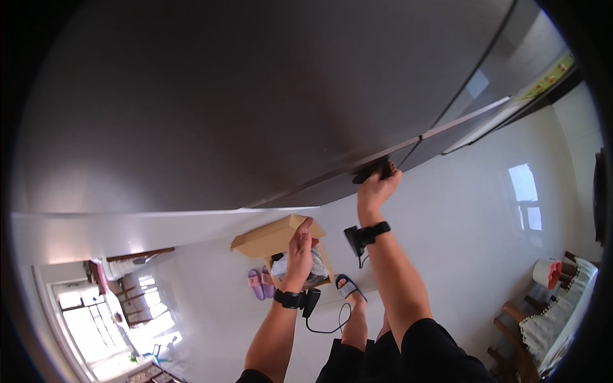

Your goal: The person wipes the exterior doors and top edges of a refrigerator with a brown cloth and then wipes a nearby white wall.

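A large dark grey panelled appliance, likely a refrigerator (pixel 230 105), fills the upper part of the view. My right hand (pixel 377 191) grips a dark brown object (pixel 371 171) at the front, by the horizontal gap between the panels. Blur hides exactly what that object is; it may be a brush or a folded cloth. My left hand (pixel 300 253) is held lower, in front of the panels, with nothing in it and the thumb apart from the fingers. Below it on the floor stands a cardboard box (pixel 263 238) with raised flaps, holding clear plastic wrapping (pixel 316 263).
Purple slippers (pixel 258 285) lie beside the box, and my sandalled foot (pixel 348 287) is close to it. At right are a white bucket (pixel 543 274) and a wooden seat with a white lace-edged cover (pixel 555 321). Black straps with devices (pixel 366 235) circle both wrists; a cable hangs there.
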Motion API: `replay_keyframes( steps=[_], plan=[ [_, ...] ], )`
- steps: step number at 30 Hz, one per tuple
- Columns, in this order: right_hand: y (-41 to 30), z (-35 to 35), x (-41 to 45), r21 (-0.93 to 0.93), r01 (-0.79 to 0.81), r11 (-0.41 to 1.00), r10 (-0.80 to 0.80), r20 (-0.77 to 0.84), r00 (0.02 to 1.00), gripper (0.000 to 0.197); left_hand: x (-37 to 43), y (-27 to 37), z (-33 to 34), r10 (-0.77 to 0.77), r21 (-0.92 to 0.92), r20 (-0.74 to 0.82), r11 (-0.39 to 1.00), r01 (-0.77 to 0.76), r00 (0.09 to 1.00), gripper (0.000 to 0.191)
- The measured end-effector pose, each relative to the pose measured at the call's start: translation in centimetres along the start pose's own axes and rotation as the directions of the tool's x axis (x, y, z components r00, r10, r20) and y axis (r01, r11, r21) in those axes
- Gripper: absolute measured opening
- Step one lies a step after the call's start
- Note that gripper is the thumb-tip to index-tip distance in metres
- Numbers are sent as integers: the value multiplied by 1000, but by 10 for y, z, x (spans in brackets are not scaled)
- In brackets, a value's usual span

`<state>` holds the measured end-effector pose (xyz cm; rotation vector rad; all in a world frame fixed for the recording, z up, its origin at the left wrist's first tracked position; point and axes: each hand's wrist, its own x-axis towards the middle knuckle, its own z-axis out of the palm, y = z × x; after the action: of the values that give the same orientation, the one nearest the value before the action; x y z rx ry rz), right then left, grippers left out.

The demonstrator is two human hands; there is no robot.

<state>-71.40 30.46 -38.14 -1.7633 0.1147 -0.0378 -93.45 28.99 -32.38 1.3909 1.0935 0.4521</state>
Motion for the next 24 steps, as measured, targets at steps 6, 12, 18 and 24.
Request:
replay_keyframes(
  steps=[6,12,18,24],
  plan=[
    [-24,-10,-100,229,471,852,-519,487,703,22,-12,-11,-22,-56,-44,-154,998,49,987,55],
    [7,-1,-83,163,38,986,-76,236,969,19,-25,-14,-47,-33,3,-159,999,34,987,61],
    [-25,14,-164,263,87,961,-223,546,808,18,-47,-35,-72,-84,-42,-240,996,76,967,59],
    [-26,21,-187,223,154,963,-258,583,770,13,-60,-43,-97,-137,-53,-278,991,127,951,56]
  ],
)
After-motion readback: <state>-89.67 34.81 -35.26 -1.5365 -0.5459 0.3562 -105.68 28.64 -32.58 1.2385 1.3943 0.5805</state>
